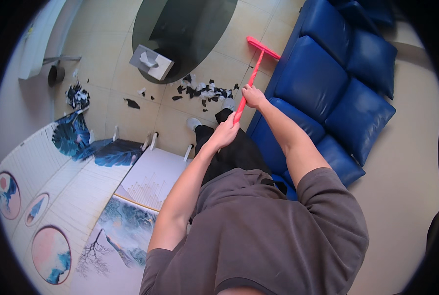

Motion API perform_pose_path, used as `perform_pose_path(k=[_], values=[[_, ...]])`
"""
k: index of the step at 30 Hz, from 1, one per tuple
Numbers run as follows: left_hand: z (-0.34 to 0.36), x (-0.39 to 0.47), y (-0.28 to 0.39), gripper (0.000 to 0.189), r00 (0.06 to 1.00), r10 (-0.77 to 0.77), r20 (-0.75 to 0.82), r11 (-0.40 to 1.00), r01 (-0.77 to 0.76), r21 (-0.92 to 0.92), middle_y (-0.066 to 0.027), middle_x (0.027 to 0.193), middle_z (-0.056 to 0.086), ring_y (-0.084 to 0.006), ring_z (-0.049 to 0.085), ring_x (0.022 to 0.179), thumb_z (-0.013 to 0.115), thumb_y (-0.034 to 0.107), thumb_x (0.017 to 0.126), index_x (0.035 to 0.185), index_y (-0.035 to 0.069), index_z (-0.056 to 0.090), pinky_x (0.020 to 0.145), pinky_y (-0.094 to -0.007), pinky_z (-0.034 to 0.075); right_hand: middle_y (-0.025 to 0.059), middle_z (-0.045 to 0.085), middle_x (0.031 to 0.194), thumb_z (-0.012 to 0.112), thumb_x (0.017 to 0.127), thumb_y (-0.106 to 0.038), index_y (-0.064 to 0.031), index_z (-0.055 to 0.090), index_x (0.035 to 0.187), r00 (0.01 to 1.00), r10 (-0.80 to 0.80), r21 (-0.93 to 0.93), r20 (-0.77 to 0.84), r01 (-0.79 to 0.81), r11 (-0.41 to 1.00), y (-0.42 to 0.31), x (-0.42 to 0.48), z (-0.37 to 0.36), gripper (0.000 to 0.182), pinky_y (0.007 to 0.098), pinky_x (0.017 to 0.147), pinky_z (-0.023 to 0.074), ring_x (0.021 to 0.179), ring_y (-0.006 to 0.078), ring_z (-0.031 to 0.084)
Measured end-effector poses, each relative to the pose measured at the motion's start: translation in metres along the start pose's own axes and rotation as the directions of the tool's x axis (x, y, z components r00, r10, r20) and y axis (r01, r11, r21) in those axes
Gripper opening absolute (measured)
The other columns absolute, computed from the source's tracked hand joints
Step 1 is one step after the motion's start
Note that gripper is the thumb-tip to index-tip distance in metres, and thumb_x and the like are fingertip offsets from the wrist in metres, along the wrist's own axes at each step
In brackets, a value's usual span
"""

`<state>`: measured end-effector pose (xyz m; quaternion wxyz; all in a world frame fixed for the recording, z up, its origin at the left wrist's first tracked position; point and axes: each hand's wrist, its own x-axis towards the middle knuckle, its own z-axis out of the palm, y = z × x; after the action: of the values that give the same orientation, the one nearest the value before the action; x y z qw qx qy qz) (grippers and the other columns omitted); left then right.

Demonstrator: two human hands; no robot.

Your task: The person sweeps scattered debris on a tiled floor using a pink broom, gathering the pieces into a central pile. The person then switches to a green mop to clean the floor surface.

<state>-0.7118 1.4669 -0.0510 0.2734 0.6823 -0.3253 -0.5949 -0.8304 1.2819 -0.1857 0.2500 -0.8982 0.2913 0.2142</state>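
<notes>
Both of my hands grip the pinkish-red handle of a broom (255,73). My left hand (225,132) is closed around the lower part, nearer my body. Farther up the handle, my right hand (253,96) holds it. The broom head (258,44) rests at floor level, beside the front of a blue sofa (309,77). To the left of the handle, near my feet, a spread of black and white scraps (206,92) lies on the tiles. A larger black scrap (132,103) lies apart from it, farther left.
An oval dark glass table (204,33) stands ahead, with a tissue box (152,62) at its near end. Another heap of scraps (77,96) lies at the left, near a dark cylindrical object (56,75). Printed decorative panels (94,177) stand on feet at my left.
</notes>
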Motion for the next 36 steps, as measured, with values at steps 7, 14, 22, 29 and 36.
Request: perform_pose_path(k=[7, 14, 22, 29, 36], values=[[-0.036, -0.088, -0.087, 0.040, 0.960, -0.238, -0.145, 0.785, 0.102, -0.611, 0.0029, 0.080, 0.057, -0.0056, 0.050, 0.067, 0.055, 0.017, 0.091, 0.128, 0.000, 0.054, 0.062, -0.0213, 0.042, 0.0232, 0.052, 0.112, 0.064, 0.079, -0.035, 0.0000, 0.056, 0.106, 0.959, -0.127, -0.012, 0.252, 0.134, 0.991, -0.099, 0.005, 0.058, 0.045, 0.0464, 0.082, 0.0516, 0.097, 0.0409, 0.060], [-0.158, -0.236, -0.144, 0.028, 0.803, -0.262, -0.535, 0.942, 0.091, -0.324, 0.0056, 0.066, 0.051, -0.0035, 0.043, 0.057, 0.060, 0.019, 0.091, 0.109, -0.003, 0.065, 0.049, -0.0209, 0.034, 0.0273, 0.053, 0.111, 0.061, 0.080, -0.033, 0.0026, 0.054, 0.104, 0.934, -0.234, 0.231, 0.270, 0.173, 0.957, -0.299, 0.015, 0.117, 0.044, 0.0508, 0.092, 0.0445, 0.106, 0.0446, 0.054], [-0.240, -0.352, -0.130, 0.029, 0.659, -0.265, -0.703, 0.964, 0.170, -0.204, 0.0003, 0.066, 0.053, -0.0061, 0.045, 0.060, 0.056, 0.021, 0.093, 0.106, -0.004, 0.064, 0.053, -0.0227, 0.037, 0.0249, 0.053, 0.114, 0.057, 0.081, -0.031, 0.0010, 0.056, 0.105, 0.896, -0.429, 0.379, 0.117, 0.359, 0.853, -0.470, 0.041, 0.103, 0.040, 0.0517, 0.092, 0.0433, 0.105, 0.0458, 0.053], [-0.239, -0.392, -0.076, 0.027, 0.594, -0.184, -0.783, 0.981, 0.157, -0.112, -0.0037, 0.061, 0.054, -0.0074, 0.044, 0.053, 0.057, 0.019, 0.091, 0.103, -0.004, 0.064, 0.047, -0.0266, 0.035, 0.0233, 0.057, 0.104, 0.061, 0.080, -0.031, 0.0008, 0.055, 0.102, 0.764, -0.636, 0.450, 0.108, 0.533, 0.717, -0.509, 0.019, 0.056, 0.039, 0.0441, 0.087, 0.0462, 0.098, 0.0396, 0.057], [-0.187, -0.395, -0.003, 0.022, 0.670, 0.038, -0.742, 0.999, -0.025, 0.029, -0.0112, 0.068, 0.061, -0.0083, 0.051, 0.056, 0.064, 0.012, 0.085, 0.099, -0.004, 0.066, 0.046, -0.0288, 0.036, 0.0208, 0.056, 0.101, 0.061, 0.084, -0.026, -0.0009, 0.051, 0.101, 0.744, -0.668, 0.515, 0.006, 0.571, 0.640, -0.419, -0.070, -0.009, 0.032, 0.0432, 0.079, 0.0463, 0.094, 0.0383, 0.057]])
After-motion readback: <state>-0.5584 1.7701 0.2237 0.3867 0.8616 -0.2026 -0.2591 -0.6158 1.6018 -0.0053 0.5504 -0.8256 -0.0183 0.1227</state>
